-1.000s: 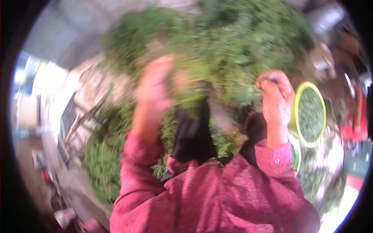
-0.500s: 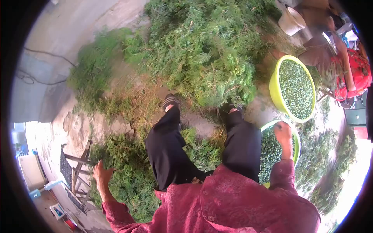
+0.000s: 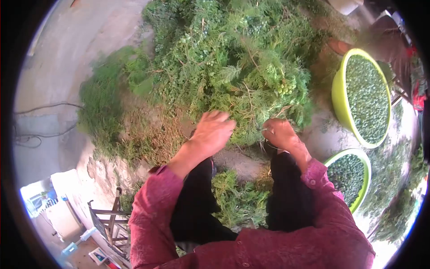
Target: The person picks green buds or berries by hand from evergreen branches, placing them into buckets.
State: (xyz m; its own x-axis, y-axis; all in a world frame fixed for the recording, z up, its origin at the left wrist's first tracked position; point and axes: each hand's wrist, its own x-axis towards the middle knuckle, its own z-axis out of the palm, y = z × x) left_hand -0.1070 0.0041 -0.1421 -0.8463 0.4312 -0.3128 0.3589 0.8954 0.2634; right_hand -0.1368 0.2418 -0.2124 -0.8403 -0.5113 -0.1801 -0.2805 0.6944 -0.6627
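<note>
A large heap of cut evergreen branches [image 3: 224, 58] with small green berries lies on the ground in front of my feet. At its near edge, my left hand [image 3: 214, 133] reaches over the foliage, fingers bent and slightly apart, with nothing visible in it. My right hand [image 3: 284, 134] is at the same edge, further right, its fingers pinched together against the branch tips. What lies between those fingers is too small to make out. To the right stand a yellow-green tub [image 3: 339, 101] full of green berries and, nearer me, a second green-rimmed tub [image 3: 368, 172] also holding berries.
More green sprigs [image 3: 239, 197] lie between my legs. A wooden stool [image 3: 112, 219] stands at the lower left. Black cable [image 3: 49, 107] runs over the concrete at the left. Another person [image 3: 389, 45] is partly visible beyond the tubs at the upper right.
Both hands have moved inward and forward to the branch heap; the right came from over the nearer tub, the left from beside the stool. The view has shifted.
</note>
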